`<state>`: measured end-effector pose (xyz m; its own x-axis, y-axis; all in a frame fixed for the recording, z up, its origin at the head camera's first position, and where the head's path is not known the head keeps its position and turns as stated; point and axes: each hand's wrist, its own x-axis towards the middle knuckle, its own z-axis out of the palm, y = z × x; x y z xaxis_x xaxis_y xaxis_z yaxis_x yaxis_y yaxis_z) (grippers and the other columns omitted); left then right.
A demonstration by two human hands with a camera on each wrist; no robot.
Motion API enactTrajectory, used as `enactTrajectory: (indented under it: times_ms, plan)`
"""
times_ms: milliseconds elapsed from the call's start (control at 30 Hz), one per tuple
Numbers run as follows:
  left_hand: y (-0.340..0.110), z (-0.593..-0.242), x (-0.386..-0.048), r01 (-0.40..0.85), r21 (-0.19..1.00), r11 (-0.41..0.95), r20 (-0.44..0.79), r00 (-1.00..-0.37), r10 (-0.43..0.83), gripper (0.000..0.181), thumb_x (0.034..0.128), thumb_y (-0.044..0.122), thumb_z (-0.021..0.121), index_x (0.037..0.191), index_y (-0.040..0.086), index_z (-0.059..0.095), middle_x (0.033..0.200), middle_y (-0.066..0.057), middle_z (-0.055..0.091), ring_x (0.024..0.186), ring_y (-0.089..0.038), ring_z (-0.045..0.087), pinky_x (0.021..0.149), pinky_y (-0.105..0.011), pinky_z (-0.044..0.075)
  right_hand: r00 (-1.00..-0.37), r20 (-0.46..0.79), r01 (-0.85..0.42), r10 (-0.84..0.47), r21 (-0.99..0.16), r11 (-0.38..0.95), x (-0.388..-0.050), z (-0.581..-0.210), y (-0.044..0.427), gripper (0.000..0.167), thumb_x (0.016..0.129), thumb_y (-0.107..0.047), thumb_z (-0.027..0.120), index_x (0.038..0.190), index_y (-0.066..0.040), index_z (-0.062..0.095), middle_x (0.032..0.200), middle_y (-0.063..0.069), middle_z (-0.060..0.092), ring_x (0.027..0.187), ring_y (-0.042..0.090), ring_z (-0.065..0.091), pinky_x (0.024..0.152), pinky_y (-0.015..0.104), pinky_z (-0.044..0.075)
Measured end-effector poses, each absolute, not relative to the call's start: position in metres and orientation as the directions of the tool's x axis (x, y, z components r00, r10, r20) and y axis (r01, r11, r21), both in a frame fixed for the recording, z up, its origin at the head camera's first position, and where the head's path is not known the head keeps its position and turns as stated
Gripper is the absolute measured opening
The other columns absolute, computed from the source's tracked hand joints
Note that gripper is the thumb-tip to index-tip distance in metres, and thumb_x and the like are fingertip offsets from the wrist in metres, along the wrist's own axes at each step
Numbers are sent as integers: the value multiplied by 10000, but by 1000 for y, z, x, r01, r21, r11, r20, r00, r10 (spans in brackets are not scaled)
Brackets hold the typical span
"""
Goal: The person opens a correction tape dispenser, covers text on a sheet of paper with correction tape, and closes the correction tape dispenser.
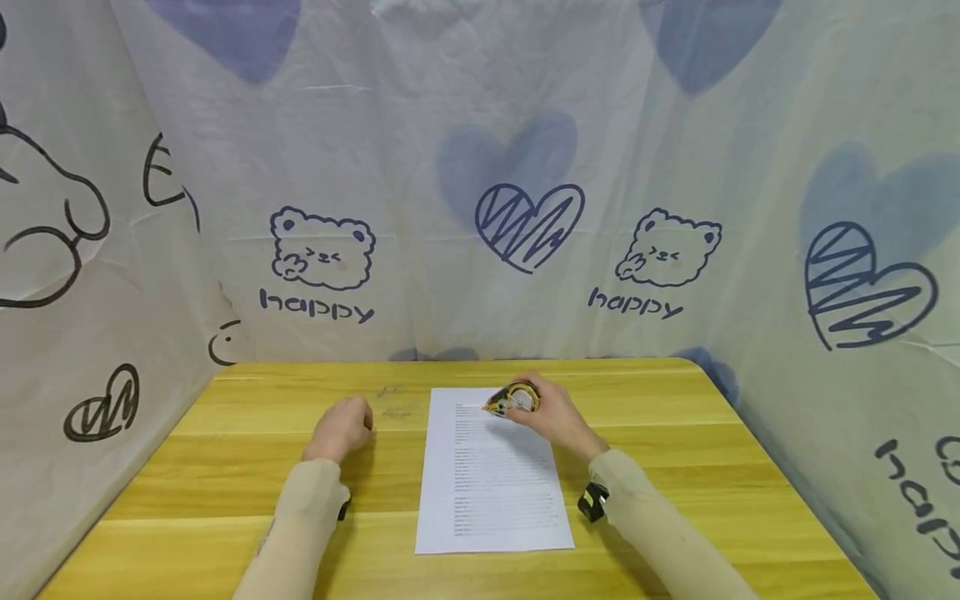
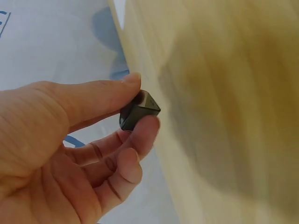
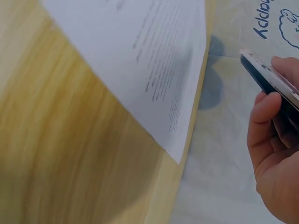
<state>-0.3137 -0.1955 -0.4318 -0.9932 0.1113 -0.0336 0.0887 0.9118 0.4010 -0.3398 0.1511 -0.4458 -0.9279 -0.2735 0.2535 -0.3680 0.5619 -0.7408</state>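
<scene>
Dispenser to sheet: the correction-tape dispenser (image 1: 521, 397) hangs over the upper part of the printed sheet (image 1: 487, 500), its tip apart from the paper.
Dispenser axis: tip toward 8 o'clock, body toward 2; the sheet's long axis runs roughly 12 to 6.
Right hand (image 1: 558, 421): nearer, at the dispenser's 4 o'clock, thumb and fingers gripping it, forearm reaching in from 5.
Left hand (image 1: 341, 429): above the table (image 1: 210, 483) at the sheet's 10 o'clock, pinching a small dark piece (image 2: 140, 112), fingers bent.

Ppr sheet (image 1: 491, 479) – matt; cap (image 2: 139, 113) – smooth, plastic-lkg; tbl (image 1: 675, 442) wood-grained.
</scene>
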Motion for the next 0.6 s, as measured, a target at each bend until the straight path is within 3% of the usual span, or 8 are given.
enactTrajectory:
  times_ms: [200,400,600]
  plan:
    - [-198,-437,-313,67,415,907,-62,-993,101,112,879,18,678,776,47,709,746,-64,626,649,-195,494,566,-296,394,-944,164,-302,-286,-777,552,-340,-446,151,483,826,-288,793,1254,-148,617,1029,96,689,675,264,658,491,367,553]
    - [-199,-441,-314,77,396,915,-55,-993,108,103,871,15,676,787,60,715,754,-56,638,660,-202,507,572,-310,404,-949,124,-267,-291,-806,528,-343,-448,151,547,833,-282,787,1324,-155,582,1022,110,689,546,321,630,500,483,553]
    - [-198,-441,-316,46,354,934,-91,-992,84,56,874,124,715,888,69,717,866,-75,677,702,-203,549,596,-349,453,-944,108,-261,-311,-822,506,-345,-451,151,438,845,-252,777,1240,-172,606,930,101,692,645,372,655,513,472,564]
